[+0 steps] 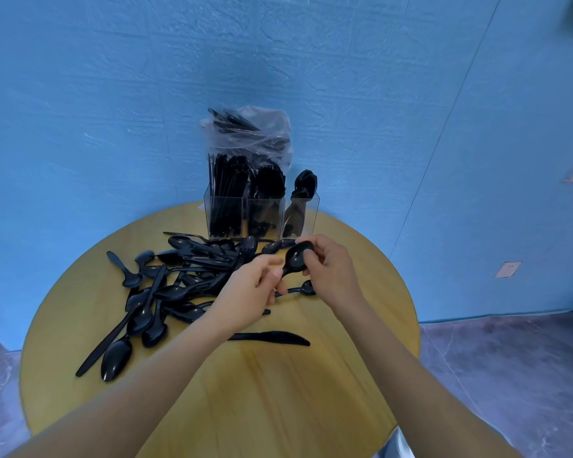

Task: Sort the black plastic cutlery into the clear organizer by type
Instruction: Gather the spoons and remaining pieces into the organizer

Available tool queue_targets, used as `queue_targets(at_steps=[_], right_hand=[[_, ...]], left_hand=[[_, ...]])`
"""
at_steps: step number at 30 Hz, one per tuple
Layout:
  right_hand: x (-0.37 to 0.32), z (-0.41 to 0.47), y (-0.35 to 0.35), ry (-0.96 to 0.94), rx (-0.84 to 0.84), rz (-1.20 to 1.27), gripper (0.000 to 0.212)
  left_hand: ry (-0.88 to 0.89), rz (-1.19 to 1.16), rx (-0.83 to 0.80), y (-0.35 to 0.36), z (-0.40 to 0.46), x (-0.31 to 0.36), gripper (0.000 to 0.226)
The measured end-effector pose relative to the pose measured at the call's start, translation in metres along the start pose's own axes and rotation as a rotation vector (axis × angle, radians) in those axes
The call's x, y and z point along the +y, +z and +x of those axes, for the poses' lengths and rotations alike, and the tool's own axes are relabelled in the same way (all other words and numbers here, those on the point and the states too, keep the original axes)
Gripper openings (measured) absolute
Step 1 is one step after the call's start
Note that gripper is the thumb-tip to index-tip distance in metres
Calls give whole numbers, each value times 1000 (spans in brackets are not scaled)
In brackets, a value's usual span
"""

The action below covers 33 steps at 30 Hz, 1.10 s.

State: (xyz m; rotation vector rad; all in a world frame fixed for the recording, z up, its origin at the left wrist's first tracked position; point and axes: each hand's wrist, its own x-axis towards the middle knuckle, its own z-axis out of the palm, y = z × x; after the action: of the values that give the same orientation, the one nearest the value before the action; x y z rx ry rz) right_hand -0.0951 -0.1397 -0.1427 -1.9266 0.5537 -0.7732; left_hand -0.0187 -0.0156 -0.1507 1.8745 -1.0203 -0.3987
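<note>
Both hands meet on one black spoon (295, 257) above the round wooden surface (278, 391) — the right hand (328, 269) curls round its bowl, the left hand (255, 285) pinches the handle. Just behind stands the clear organizer (262, 214), its three compartments holding cutlery — a loose pile (176, 282) lies left.

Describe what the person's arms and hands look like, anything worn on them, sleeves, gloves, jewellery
Both forearms are bare right up to the bottom edge of the picture, with no sleeve in view. The left hand and the right hand wear no gloves. No watch, bracelet or ring shows on the visible sides of either wrist or hand, and no markings can be seen.
</note>
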Motion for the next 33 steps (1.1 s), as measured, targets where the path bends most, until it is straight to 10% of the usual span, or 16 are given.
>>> queue_targets(at_steps=[16, 23, 33], right_hand=[[74, 76, -12, 269, -127, -595, 48], [77, 76, -17, 295, -190, -805, 6], [79, 48, -37, 321, -298, -953, 22]], left_hand=[[-180, -145, 111, -9, 22, -21, 22], [-118, 66, 97, -2, 28, -25, 30], [-128, 89, 97, 0, 22, -21, 33]])
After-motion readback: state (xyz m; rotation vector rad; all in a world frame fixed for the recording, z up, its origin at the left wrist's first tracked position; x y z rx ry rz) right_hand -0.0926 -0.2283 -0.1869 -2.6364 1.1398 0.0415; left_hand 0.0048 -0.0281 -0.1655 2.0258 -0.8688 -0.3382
